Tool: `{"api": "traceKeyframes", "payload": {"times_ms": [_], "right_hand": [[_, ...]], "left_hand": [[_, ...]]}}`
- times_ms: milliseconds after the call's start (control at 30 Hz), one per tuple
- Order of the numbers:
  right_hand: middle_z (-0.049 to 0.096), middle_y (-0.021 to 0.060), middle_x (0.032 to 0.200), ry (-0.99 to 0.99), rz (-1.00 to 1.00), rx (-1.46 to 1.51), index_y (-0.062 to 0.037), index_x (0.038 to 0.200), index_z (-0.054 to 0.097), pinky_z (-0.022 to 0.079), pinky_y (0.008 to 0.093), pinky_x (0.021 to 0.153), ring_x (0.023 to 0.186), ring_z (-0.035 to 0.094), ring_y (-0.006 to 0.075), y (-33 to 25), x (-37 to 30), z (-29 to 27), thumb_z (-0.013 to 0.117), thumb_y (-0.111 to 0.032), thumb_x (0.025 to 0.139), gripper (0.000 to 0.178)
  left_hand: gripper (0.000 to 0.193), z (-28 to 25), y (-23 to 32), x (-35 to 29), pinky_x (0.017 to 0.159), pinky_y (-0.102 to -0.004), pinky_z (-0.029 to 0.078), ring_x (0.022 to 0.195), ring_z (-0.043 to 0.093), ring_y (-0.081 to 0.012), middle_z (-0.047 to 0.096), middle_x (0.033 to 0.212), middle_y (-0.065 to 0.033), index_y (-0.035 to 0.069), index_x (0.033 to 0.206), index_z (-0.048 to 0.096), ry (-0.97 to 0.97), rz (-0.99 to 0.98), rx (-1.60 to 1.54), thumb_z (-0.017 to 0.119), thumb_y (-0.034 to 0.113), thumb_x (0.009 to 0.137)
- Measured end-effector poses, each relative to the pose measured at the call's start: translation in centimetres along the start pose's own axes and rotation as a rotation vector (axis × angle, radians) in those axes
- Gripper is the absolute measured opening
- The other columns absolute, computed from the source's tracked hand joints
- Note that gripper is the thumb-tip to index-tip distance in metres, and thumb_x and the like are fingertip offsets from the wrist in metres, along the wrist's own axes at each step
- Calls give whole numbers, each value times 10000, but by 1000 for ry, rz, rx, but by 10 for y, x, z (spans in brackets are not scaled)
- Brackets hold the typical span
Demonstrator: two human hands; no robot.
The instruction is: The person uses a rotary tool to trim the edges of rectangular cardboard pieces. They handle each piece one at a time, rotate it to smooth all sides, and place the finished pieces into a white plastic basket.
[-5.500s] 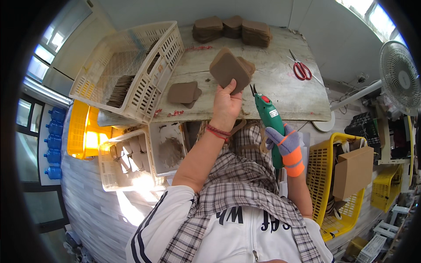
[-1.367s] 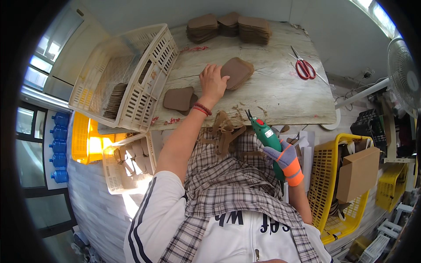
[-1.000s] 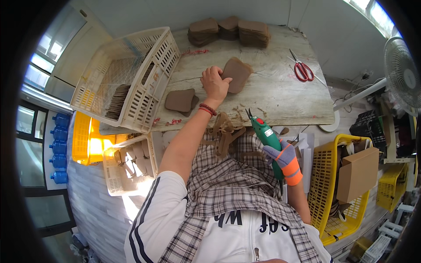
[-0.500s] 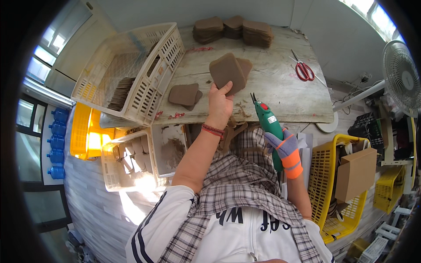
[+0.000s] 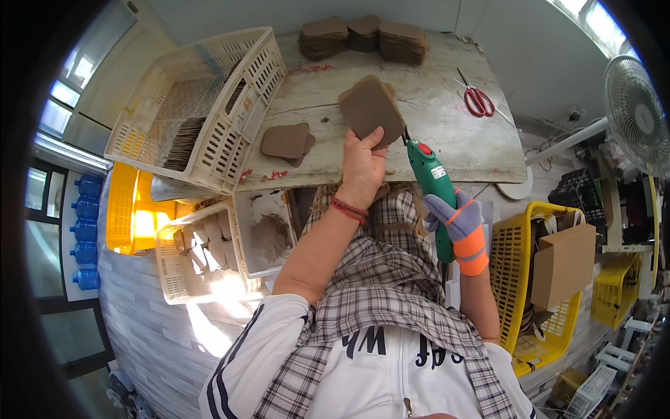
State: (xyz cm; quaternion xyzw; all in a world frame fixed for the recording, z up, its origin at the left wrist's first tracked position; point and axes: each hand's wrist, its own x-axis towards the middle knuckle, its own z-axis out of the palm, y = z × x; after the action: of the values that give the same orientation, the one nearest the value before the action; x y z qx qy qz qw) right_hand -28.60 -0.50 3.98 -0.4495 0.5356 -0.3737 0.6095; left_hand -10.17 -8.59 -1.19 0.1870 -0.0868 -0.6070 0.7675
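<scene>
My bare left hand [image 5: 365, 159] pinches brown rounded-square pieces [image 5: 371, 112] between thumb and fingers, held up above the table. At least two overlap, one mostly hidden behind the other. My right hand [image 5: 457, 222], in a grey and orange glove, is wrapped round green electric scissors [image 5: 431, 174] with a red button. Their dark blade tips are at the right edge of the held pieces; whether they touch, I cannot tell. Left of my left hand, a few similar brown pieces [image 5: 285, 141] lie stacked askew on the table [image 5: 321, 164].
Stacks of brown pieces [image 5: 403, 43] stand at the table's back edge. Red-handled scissors [image 5: 479, 102] lie at the right. A white crate [image 5: 227, 157] occupies the table's left side. A yellow basket [image 5: 504, 279] stands at my right, a fan [image 5: 635, 115] beyond it.
My left hand has moved right and turned the pieces, bringing their edge up to the blade tips of the electric scissors. A small scrap now lies on the table. The right hand keeps its grip.
</scene>
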Motion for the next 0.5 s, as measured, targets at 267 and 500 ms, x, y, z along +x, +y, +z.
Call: {"api": "traceKeyframes", "payload": {"times_ms": [267, 500], "right_hand": [[613, 59, 694, 14, 21, 1, -5, 943, 552, 465, 228, 441, 499, 574, 117, -2, -1, -3, 738, -197, 790, 308], [606, 55, 685, 38, 10, -11, -2, 952, 553, 459, 228, 448, 491, 558, 113, -2, 1, -9, 725, -180, 797, 291]], "left_hand": [[380, 0, -2, -14, 970, -360, 458, 1103, 545, -234, 547, 1201, -112, 35, 1188, 464, -65, -33, 112, 502, -124, 844], [408, -4, -4, -31, 905, -341, 501, 1042, 579, -206, 572, 1157, -95, 42, 1186, 464, -109, -72, 246, 522, -132, 821]]}}
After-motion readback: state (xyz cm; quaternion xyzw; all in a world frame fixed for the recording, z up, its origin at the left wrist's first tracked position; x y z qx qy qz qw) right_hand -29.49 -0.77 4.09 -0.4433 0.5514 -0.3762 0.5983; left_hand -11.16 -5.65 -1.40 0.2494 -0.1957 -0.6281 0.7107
